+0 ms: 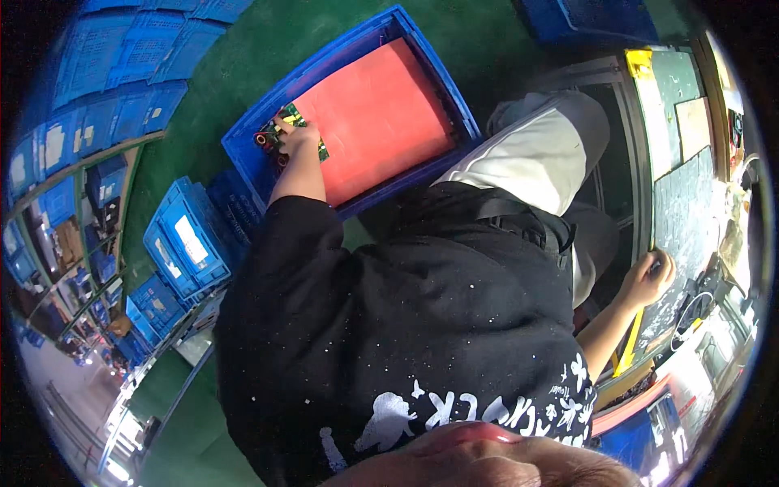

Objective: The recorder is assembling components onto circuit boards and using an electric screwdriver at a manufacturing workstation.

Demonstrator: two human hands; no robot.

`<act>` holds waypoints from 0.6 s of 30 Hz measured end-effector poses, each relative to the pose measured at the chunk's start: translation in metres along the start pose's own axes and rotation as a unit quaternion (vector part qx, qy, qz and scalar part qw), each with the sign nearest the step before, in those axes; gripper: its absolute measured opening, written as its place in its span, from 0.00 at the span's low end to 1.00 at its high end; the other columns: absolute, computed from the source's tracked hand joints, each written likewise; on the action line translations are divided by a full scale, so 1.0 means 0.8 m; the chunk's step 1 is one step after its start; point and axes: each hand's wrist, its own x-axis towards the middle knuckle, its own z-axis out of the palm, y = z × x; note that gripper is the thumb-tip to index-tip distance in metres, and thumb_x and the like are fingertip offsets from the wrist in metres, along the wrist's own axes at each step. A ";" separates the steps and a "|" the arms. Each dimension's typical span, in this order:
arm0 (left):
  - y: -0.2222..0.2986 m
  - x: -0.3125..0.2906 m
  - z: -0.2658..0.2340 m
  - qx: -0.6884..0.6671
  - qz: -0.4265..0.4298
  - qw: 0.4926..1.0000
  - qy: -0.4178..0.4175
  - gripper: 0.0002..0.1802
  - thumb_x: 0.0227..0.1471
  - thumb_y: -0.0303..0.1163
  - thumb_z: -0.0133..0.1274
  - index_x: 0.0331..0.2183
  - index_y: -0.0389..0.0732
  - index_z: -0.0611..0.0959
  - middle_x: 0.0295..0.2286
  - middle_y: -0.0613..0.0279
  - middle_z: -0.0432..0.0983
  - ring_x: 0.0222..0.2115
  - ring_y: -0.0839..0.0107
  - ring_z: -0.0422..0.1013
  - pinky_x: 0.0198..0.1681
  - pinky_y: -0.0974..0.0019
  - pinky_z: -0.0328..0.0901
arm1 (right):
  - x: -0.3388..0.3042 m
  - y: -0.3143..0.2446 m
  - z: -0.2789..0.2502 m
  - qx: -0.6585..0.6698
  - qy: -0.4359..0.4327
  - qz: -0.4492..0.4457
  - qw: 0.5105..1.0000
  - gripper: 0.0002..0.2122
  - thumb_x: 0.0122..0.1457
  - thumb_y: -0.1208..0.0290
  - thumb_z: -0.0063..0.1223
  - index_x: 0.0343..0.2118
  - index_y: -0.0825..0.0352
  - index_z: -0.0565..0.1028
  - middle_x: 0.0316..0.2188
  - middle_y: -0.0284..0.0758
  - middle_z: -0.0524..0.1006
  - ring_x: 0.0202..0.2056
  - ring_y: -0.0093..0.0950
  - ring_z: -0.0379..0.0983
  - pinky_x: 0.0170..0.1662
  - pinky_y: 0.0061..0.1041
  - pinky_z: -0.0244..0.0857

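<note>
Down at the left side of a large blue crate (466, 105), my left hand (297, 140) has its fingers bent over a green circuit board (291, 114) with yellow and dark parts on it. Its fingertips are partly lost among those parts. A pinkish-red sheet (373, 114) covers most of the crate's inside, beside the board. Far to the right, my right hand (647, 280) is at the workbench edge, fingers curled around something small and dark that I cannot make out.
Blue crates (188, 239) stand left of my body, and more are stacked on shelving (61, 174) at far left. A workbench (690, 203) with a dark mat, cables and yellow-taped edges runs along the right. The floor (235, 61) is green.
</note>
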 end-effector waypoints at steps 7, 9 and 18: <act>-0.017 -0.009 -0.010 -0.014 0.061 0.995 0.076 0.37 0.53 0.46 0.43 0.60 0.51 0.48 0.44 0.45 0.70 0.46 0.48 0.65 0.45 0.50 0.64 | 0.002 -0.004 -0.002 0.004 -0.019 -0.001 1.000 0.06 0.53 0.77 0.50 0.34 0.70 0.73 0.33 0.42 0.73 0.35 0.38 0.71 0.41 0.33 0.65; -0.025 0.008 -0.009 -0.021 0.072 0.995 0.066 0.36 0.53 0.46 0.42 0.59 0.50 0.50 0.43 0.44 0.71 0.45 0.48 0.66 0.45 0.50 0.64 | 0.002 -0.004 -0.003 -0.005 -0.016 -0.005 1.000 0.06 0.53 0.76 0.50 0.34 0.70 0.73 0.33 0.42 0.73 0.35 0.38 0.71 0.41 0.33 0.65; -0.047 0.062 -0.006 -0.040 0.158 0.987 0.010 0.28 0.56 0.41 0.39 0.55 0.42 0.56 0.40 0.36 0.71 0.41 0.45 0.70 0.44 0.51 0.64 | -0.001 -0.004 -0.005 0.009 -0.025 0.019 0.999 0.06 0.53 0.74 0.50 0.33 0.69 0.74 0.33 0.42 0.73 0.36 0.39 0.70 0.42 0.33 0.65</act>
